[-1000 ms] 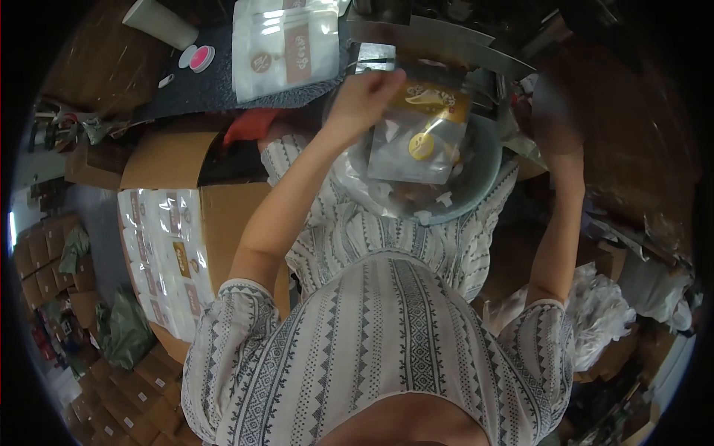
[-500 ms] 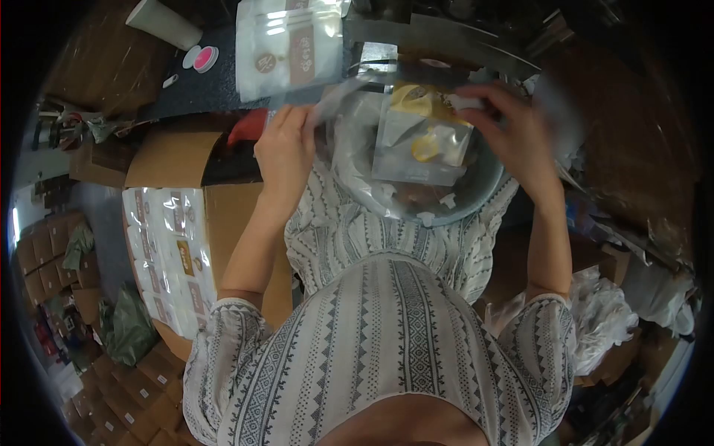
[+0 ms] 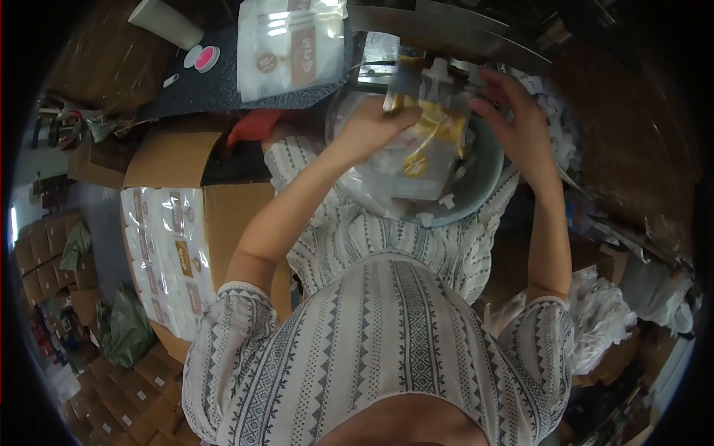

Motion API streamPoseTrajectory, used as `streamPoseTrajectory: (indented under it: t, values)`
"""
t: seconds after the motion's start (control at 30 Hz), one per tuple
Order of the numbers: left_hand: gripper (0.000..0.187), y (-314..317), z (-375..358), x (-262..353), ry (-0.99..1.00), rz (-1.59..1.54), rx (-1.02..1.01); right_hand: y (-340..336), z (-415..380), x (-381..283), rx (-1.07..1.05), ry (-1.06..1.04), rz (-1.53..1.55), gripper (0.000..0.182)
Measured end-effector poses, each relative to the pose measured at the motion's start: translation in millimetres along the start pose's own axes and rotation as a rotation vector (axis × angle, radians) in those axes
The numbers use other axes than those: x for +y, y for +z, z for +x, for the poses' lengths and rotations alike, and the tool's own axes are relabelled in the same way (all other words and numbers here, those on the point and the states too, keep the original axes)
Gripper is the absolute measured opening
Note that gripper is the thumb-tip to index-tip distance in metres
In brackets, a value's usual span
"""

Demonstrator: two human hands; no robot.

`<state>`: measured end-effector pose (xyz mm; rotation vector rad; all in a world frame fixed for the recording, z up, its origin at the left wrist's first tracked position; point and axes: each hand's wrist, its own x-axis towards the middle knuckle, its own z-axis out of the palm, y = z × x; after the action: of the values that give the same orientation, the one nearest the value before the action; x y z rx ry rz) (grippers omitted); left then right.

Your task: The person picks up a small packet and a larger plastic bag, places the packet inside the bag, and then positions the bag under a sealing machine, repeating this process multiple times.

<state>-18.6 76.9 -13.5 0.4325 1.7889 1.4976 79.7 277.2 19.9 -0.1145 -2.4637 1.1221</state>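
Observation:
My left hand (image 3: pixel 378 128) is closed on the left edge of a clear plastic pouch (image 3: pixel 425 141) with yellow print, its thumb lying over the front. A whitish translucent spout (image 3: pixel 439 69) stands up at the top of the pouch. Close to the pouch's upper right is my right hand (image 3: pixel 515 111), its fingers curved and apart, with nothing plainly visible between them. Below both hands a round pale basin (image 3: pixel 487 195) rests on my lap, holding clear plastic and small white pieces (image 3: pixel 446 201). The pouch hides much of what lies inside the basin.
A stack of printed white pouches (image 3: pixel 290 56) lies on the dark table mat (image 3: pixel 201 93). Left of me stands an open cardboard box (image 3: pixel 234 223) full of packed pouches (image 3: pixel 167 253). Crumpled clear plastic (image 3: pixel 599 316) is at my right, and a white cup (image 3: pixel 165 24) lies at upper left.
My left hand has moved right, from beside the basin onto the yellow-printed pouch. My right hand has shifted slightly, and the white piece at its fingertips no longer shows there.

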Motion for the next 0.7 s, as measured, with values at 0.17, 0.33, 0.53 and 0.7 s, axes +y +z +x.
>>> streamPoseTrajectory:
  t: [0.17,0.33,0.53,0.7]
  values:
    - [0.024,4,27,-1,-0.131,-0.319,0.075,-41,-7,2,-0.045,0.263,-0.517,0.025]
    - [0.043,-41,22,-7,0.272,0.153,0.414,-56,-9,55,-0.171,0.373,-0.882,0.024]
    - [0.067,-87,-4,-68,0.623,1.388,0.631,-64,-6,59,-0.265,0.358,-0.669,0.024]
    - [0.021,-101,-32,-56,0.473,1.208,0.707,-72,-5,58,-0.316,0.341,-0.643,0.023]
